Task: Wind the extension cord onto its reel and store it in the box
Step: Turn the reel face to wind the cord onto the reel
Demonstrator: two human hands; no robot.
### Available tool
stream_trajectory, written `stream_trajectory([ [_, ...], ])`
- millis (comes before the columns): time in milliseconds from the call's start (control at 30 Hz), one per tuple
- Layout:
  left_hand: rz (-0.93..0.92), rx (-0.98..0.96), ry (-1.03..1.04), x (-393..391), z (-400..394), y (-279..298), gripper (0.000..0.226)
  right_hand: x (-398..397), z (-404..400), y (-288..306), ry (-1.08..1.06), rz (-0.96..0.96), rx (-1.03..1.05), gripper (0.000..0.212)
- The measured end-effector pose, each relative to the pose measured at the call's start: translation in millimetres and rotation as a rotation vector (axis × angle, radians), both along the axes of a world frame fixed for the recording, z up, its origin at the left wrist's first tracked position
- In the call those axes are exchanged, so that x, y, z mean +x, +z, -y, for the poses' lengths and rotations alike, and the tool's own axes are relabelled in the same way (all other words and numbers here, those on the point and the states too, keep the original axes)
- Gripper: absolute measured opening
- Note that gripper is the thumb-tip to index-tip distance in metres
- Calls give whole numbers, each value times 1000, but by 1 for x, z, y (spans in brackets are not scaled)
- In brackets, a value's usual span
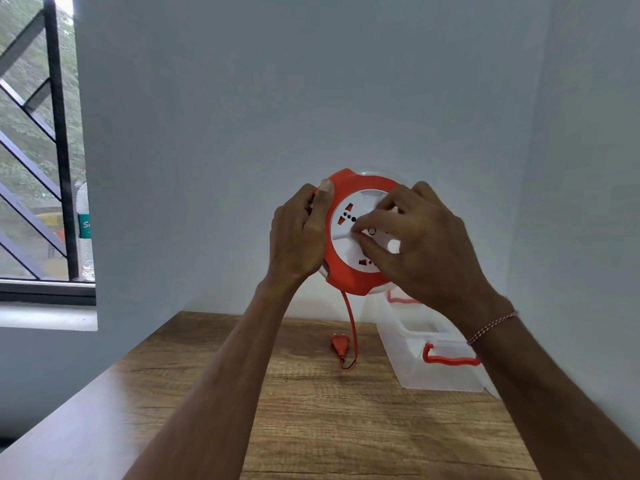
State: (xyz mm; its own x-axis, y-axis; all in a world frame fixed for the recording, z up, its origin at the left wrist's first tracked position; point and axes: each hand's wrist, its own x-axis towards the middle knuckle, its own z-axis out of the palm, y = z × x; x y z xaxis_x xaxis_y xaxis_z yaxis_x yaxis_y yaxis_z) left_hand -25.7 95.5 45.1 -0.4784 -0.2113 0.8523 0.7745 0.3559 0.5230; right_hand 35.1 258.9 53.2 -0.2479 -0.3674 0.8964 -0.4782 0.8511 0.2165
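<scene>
Soft, cool daylight enters from the window [38, 140] at the upper left of the frame, leaving the wall [311, 81] evenly grey and free of glare. Shadows are faint and diffuse. Wide-angle distortion bends the edges, and the lower left of the table [86, 427] blurs pale.

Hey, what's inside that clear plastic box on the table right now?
The clear box looks empty through its walls, red handles on its ends. The right hand and wrist cover its far corner, so that part can't be checked. The reel is held above the table.
</scene>
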Motion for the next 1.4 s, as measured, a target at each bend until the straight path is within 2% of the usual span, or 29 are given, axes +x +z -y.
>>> stream_trajectory([
  [67,-1,-7,11,0,2,0,46,1,-2,2,-21,66,101,24],
  [200,-3,-15,17,0,2,0,45,6,1,2,-185,230,205,54],
  [267,-5,-13,10,0,2,0,46,8,5,1,-264,222,256,61],
  [400,-16,-41,33,1,3,1,45,11,13,-3,-359,178,213,60],
  [633,-2,-48,44,2,2,0,48,2,7,-10,-304,121,147,64],
  [767,22,13,17,2,-1,-1,52,-3,3,-9,-233,108,-18,61],
  [933,0,-5,36,2,-5,0,47,-2,7,-11,-144,112,-204,73],
  [1167,-1,-34,56,1,-3,-1,50,-2,15,-17,-72,137,-329,75],
  [1267,11,-26,47,0,-2,-1,50,-3,13,-14,-88,140,-289,77],
  [1400,21,-9,14,0,-2,-2,49,-3,3,-7,-124,-17,-136,65],
])
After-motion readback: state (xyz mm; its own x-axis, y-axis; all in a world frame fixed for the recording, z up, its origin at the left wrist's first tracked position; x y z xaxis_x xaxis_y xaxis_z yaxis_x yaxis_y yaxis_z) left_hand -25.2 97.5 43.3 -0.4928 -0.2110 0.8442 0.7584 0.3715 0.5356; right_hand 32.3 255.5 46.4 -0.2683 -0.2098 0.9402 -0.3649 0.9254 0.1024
